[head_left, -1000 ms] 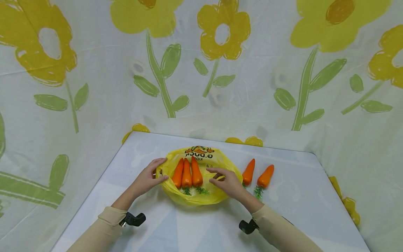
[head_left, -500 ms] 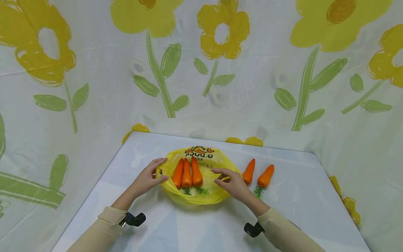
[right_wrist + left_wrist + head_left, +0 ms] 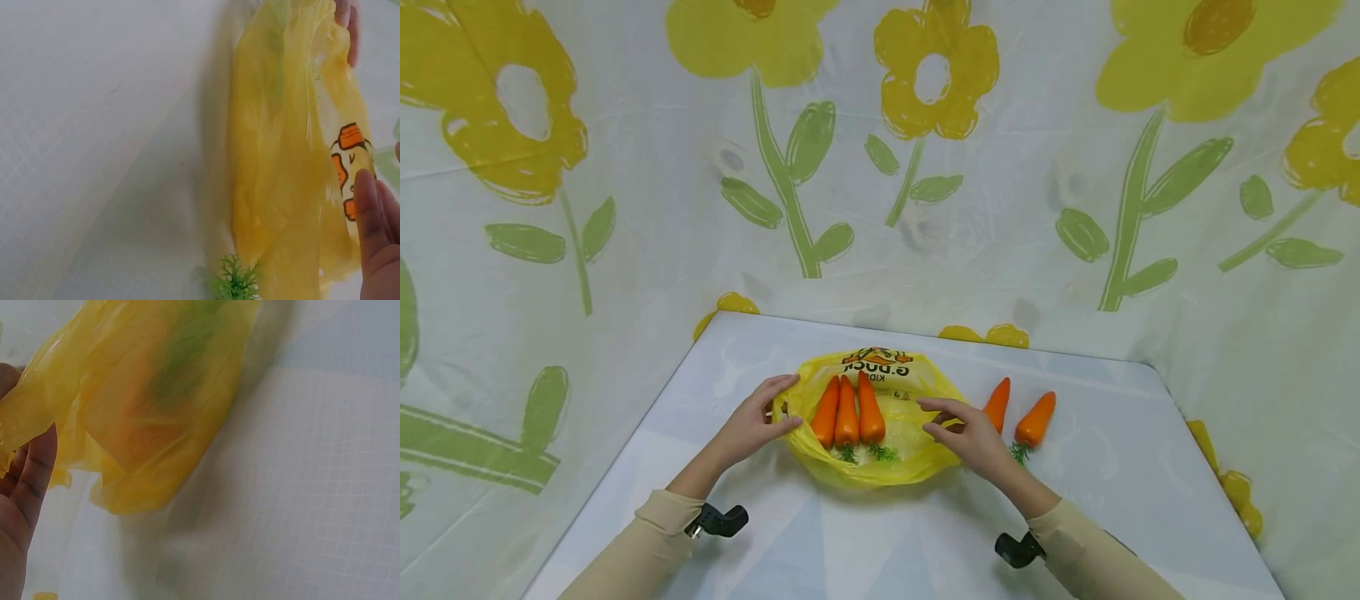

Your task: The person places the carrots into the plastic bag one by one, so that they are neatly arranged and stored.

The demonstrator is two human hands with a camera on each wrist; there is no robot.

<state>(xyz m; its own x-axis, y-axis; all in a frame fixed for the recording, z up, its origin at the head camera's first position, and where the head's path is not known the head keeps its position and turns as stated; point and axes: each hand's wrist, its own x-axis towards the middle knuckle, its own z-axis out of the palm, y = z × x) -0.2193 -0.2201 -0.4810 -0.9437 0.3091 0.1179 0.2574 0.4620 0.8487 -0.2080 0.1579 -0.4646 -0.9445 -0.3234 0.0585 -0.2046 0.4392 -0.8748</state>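
A yellow plastic bag (image 3: 880, 477) with a printed duck logo lies on the table, its mouth spread wide. Three orange toy carrots (image 3: 847, 417) with green tops rest side by side inside its left half. My left hand (image 3: 758, 422) grips the bag's left edge, and the left wrist view shows the plastic (image 3: 150, 456) passing between thumb and fingers. Over the bag's right edge hovers my right hand (image 3: 973, 435), fingers loosely bent and nothing between them. Beyond it are two more carrots, one (image 3: 997, 403) partly hidden by that hand, the other (image 3: 1036, 419) in full view.
The pale patterned table (image 3: 1075, 517) reaches back to a white curtain (image 3: 992, 250) printed with yellow flowers. Black wrist cameras (image 3: 724, 521) sit on both forearms. In the right wrist view a green carrot top (image 3: 234, 282) pokes out beside the bag.
My right hand has drawn back to the right, from over the bag's inside to its right edge, now covering part of the nearer loose carrot. My left hand and the bagged carrots stay put.
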